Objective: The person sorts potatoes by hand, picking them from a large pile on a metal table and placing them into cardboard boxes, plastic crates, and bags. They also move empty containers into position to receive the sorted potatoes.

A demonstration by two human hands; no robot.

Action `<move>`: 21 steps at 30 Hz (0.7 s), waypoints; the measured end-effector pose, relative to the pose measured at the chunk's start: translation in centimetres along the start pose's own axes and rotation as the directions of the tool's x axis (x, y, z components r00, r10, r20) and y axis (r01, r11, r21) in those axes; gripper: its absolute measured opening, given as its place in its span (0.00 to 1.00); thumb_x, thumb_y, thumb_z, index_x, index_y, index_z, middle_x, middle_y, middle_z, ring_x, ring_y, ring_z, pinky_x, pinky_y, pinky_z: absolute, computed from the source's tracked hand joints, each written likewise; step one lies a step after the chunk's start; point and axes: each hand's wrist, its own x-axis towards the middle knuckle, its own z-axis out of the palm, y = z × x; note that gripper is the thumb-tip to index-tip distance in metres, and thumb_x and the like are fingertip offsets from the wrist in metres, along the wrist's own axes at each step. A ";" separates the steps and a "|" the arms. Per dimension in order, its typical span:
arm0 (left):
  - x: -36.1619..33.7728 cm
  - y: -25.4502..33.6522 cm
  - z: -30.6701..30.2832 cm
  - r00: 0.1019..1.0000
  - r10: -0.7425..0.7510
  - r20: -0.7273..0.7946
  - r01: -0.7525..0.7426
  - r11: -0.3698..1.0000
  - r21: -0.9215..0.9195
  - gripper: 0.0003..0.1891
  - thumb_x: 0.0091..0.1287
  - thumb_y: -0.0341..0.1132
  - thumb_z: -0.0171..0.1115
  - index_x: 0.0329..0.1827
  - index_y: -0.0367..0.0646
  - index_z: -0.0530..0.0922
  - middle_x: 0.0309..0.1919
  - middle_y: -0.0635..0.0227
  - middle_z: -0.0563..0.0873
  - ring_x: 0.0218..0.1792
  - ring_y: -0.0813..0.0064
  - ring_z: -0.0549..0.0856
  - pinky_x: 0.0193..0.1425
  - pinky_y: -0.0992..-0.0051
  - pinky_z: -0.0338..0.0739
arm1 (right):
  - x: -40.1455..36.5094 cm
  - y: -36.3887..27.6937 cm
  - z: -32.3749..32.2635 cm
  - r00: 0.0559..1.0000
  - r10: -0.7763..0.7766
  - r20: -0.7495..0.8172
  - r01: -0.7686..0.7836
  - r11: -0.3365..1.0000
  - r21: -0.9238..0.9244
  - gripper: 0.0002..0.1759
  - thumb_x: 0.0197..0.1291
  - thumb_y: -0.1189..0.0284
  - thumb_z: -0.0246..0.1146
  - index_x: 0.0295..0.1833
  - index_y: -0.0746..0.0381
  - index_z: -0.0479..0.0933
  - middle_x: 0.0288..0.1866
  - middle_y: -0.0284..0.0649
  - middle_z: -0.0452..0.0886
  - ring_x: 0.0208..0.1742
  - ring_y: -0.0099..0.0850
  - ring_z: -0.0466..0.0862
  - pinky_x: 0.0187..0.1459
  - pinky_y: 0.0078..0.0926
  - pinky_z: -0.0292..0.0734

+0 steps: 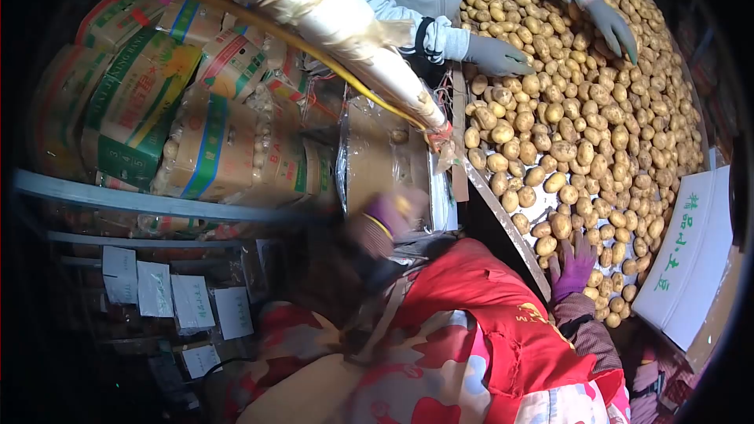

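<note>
My right hand (pixel 577 267), in a purple glove, lies with fingers spread on the near edge of the heap of potatoes (pixel 601 141), touching them. My left hand (pixel 391 218), also in a purple glove, is smeared by motion beside an open cardboard box (pixel 363 153) lined with clear plastic. A small yellowish patch shows at its fingers, and I cannot make out whether it is a held thing. One potato (pixel 399 136) is visible inside the box.
Across from me a co-worker's grey-gloved hands (pixel 499 56) rest on the heap. A wrapped pole (pixel 345 23) with a yellow cable slants overhead. Filled printed cartons (pixel 141 102) are stacked at left, above a blue rail (pixel 149 200). A white panel (pixel 683 255) with green writing stands right.
</note>
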 end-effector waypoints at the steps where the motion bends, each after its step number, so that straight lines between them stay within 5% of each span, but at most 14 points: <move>1: -0.5 -3.3 -2.6 0.979 -0.116 -0.166 0.131 0.988 0.079 0.08 0.64 0.29 0.61 0.44 0.44 0.84 0.36 0.59 0.88 0.39 0.60 0.88 0.46 0.67 0.82 | -0.2 -0.3 -0.1 1.000 0.002 -0.004 -0.003 1.000 -0.012 0.32 0.57 0.64 0.68 0.69 0.54 0.72 0.76 0.49 0.64 0.76 0.53 0.62 0.75 0.61 0.49; 4: -2.6 -12.0 -10.4 0.811 -0.466 -0.354 0.532 0.838 0.118 0.09 0.65 0.30 0.61 0.47 0.43 0.83 0.39 0.59 0.87 0.41 0.60 0.87 0.47 0.67 0.82 | -0.5 0.4 0.9 0.985 -0.085 -0.151 0.093 0.995 0.045 0.28 0.58 0.65 0.68 0.65 0.57 0.74 0.72 0.51 0.68 0.72 0.55 0.67 0.72 0.62 0.57; 8: -1.2 -15.9 -13.1 0.771 -0.550 -0.320 0.616 0.771 0.161 0.11 0.67 0.31 0.60 0.51 0.42 0.81 0.42 0.58 0.86 0.44 0.61 0.85 0.50 0.67 0.81 | -0.2 -0.4 -0.5 0.993 0.006 -0.121 -0.004 1.000 0.017 0.29 0.54 0.62 0.69 0.63 0.56 0.75 0.70 0.52 0.69 0.68 0.55 0.70 0.70 0.60 0.59; 11: 0.3 -10.3 -9.4 0.872 -0.444 -0.207 0.441 0.895 -0.063 0.13 0.69 0.31 0.59 0.54 0.40 0.80 0.44 0.58 0.85 0.46 0.61 0.84 0.51 0.67 0.80 | -0.9 -0.4 -0.9 0.996 0.064 -0.070 -0.064 0.998 -0.003 0.33 0.55 0.63 0.68 0.67 0.53 0.71 0.69 0.50 0.70 0.70 0.52 0.69 0.72 0.58 0.55; 14: 2.9 -2.5 -0.9 0.938 -0.155 0.309 0.309 0.775 -0.551 0.15 0.70 0.32 0.58 0.57 0.39 0.78 0.46 0.57 0.84 0.48 0.62 0.83 0.53 0.68 0.80 | -2.7 0.6 -1.4 0.983 0.175 -0.058 -0.168 0.980 0.109 0.38 0.52 0.69 0.68 0.71 0.56 0.68 0.69 0.51 0.70 0.72 0.50 0.68 0.73 0.54 0.56; 16: 7.0 3.3 5.2 0.879 0.325 0.350 -0.112 0.853 -0.509 0.16 0.71 0.32 0.58 0.59 0.38 0.78 0.47 0.57 0.83 0.50 0.62 0.83 0.54 0.68 0.80 | -4.3 1.0 -0.6 0.957 0.256 -0.139 -0.234 0.960 0.156 0.39 0.51 0.70 0.69 0.71 0.58 0.67 0.68 0.51 0.70 0.72 0.51 0.68 0.74 0.52 0.56; 17: 9.8 7.0 6.0 0.842 0.468 0.269 -0.400 0.876 -0.270 0.21 0.70 0.33 0.59 0.65 0.39 0.74 0.54 0.52 0.83 0.59 0.57 0.82 0.61 0.66 0.78 | -5.1 1.1 -0.4 0.941 0.290 -0.176 -0.259 0.949 0.181 0.39 0.50 0.71 0.69 0.71 0.60 0.67 0.68 0.51 0.70 0.72 0.51 0.68 0.74 0.51 0.57; 19: 15.8 14.0 8.3 0.972 0.166 0.168 -0.057 0.854 -0.516 0.25 0.71 0.40 0.59 0.68 0.39 0.71 0.60 0.49 0.80 0.62 0.54 0.79 0.64 0.64 0.75 | -4.7 0.3 -1.4 0.925 0.349 -0.150 -0.314 0.925 0.214 0.36 0.50 0.72 0.67 0.68 0.62 0.68 0.69 0.53 0.69 0.70 0.54 0.68 0.70 0.50 0.60; 21: 21.2 17.2 10.5 0.982 0.187 0.003 -0.177 0.935 -0.308 0.26 0.70 0.43 0.59 0.68 0.41 0.71 0.63 0.50 0.78 0.64 0.54 0.77 0.65 0.63 0.74 | -4.2 0.0 -2.6 0.919 0.394 -0.003 -0.384 0.899 0.208 0.34 0.53 0.70 0.65 0.68 0.63 0.68 0.71 0.54 0.68 0.72 0.56 0.65 0.70 0.50 0.60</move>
